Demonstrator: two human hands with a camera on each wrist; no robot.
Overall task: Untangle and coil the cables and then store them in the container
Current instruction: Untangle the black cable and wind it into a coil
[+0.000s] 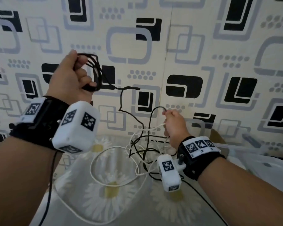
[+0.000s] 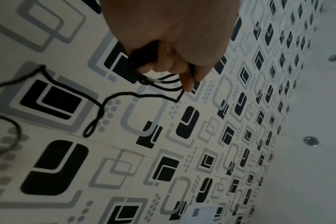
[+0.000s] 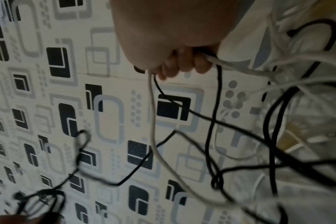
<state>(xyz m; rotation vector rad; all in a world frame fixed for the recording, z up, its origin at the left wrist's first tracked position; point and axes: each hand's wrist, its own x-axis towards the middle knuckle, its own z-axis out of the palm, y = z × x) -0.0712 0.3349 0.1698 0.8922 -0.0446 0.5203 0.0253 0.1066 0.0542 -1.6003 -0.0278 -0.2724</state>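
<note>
Black cable [image 1: 121,101]: thin cord, partly wound into a small coil [image 1: 91,70] of several loops, raised in the air in front of the patterned wall [image 1: 194,46]. From the coil a free length runs down and to the right with kinks, one short doubled-back stub sticking out sideways, then drops into the tangle above the table. The left wrist view shows the loops [image 2: 163,81] bunched under the fingers, with a short pale sleeve on one strand.

White cable [image 1: 104,168]: lies in a wide loop on the table, its upper part lifted and crossed with black strands in the tangle [image 1: 144,144].

Left hand [image 1: 69,79]: clenched round the coil, fingers curled through the loops, held high and well apart from the other hand.

Right hand [image 1: 173,126]: lower, just above the tangle, fingers closed on a black strand and a white strand together (the right wrist view shows both cords [image 3: 153,84] leaving the fist [image 3: 173,45]).

Table [image 1: 82,209]: covered with a pale cloth printed with large daisies; the loose cable runs rest on it.

Container [image 1: 258,159]: translucent plastic box at the right edge, beside the table, only partly in view.

Wrist units: white marker-tagged blocks on black straps, one per wrist.
</note>
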